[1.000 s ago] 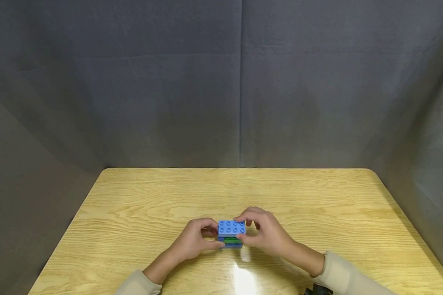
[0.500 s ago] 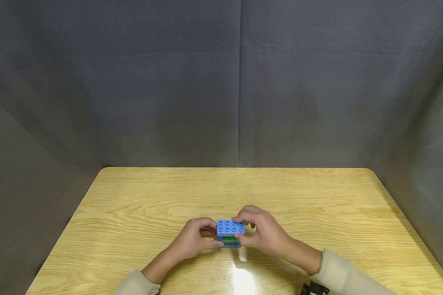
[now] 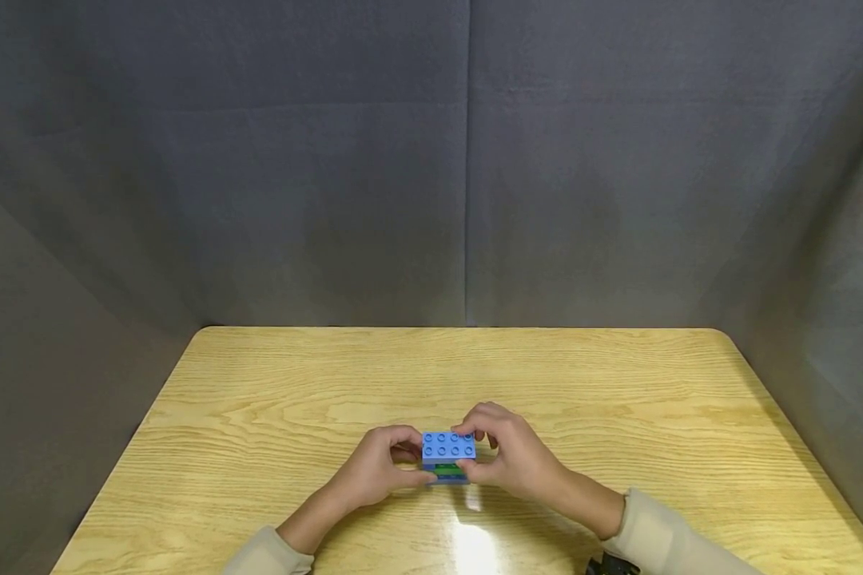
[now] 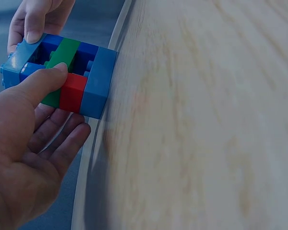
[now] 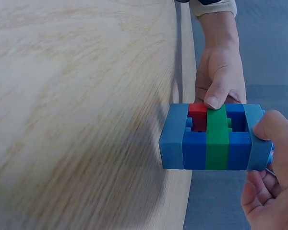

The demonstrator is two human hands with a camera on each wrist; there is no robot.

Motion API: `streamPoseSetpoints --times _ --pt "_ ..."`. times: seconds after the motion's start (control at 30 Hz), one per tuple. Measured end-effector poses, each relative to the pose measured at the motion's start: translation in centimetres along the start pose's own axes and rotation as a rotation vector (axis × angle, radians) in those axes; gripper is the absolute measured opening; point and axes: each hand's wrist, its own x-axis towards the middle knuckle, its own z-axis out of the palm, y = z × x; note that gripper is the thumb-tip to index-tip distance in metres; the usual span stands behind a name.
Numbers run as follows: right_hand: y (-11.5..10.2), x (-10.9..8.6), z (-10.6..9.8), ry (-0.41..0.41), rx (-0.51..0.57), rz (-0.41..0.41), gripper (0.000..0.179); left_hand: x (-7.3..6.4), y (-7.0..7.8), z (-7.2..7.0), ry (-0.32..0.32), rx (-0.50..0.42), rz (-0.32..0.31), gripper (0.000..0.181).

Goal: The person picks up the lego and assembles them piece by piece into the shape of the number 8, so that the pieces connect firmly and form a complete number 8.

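A tower of toy building bricks stands on the table near its front, between both hands. A light-blue brick [image 3: 449, 447] with studs forms its top. Under it come dark-blue bricks [image 5: 239, 151], a green brick [image 5: 217, 143], a layer with a red brick [image 4: 73, 93] and a dark-blue one, then a light-blue base brick [image 4: 98, 81]. My left hand [image 3: 375, 471] grips the tower's middle from the left, thumb on the green brick. My right hand [image 3: 514, 459] pinches the right end of the top brick between thumb and fingers. Gaps show between the bricks within the layers.
The wood-grain table [image 3: 295, 375] reaches back to a dark grey curtain [image 3: 331, 200], which also hangs at both sides. A black object [image 3: 613, 565] shows beside the right sleeve [image 3: 662, 531] at the bottom edge.
The top light-blue brick sits a touch lower in the head view than half a second ago. Both hands keep their hold and have barely moved.
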Motion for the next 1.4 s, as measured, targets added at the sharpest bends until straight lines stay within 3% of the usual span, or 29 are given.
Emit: streamPoseSetpoints --times 0.2,0.9,1.4 --pt "0.0 -0.1 0.2 0.014 0.023 0.023 0.029 0.3 -1.3 0.0 -0.01 -0.009 0.023 0.031" --pt "-0.1 -0.1 0.2 0.013 0.026 0.046 0.03 0.3 -1.1 0.0 -0.016 -0.014 0.0 0.03" --pt "-0.2 -0.1 -0.3 -0.037 -0.03 0.05 0.035 0.3 -1.2 0.0 -0.034 -0.006 0.005 0.03"
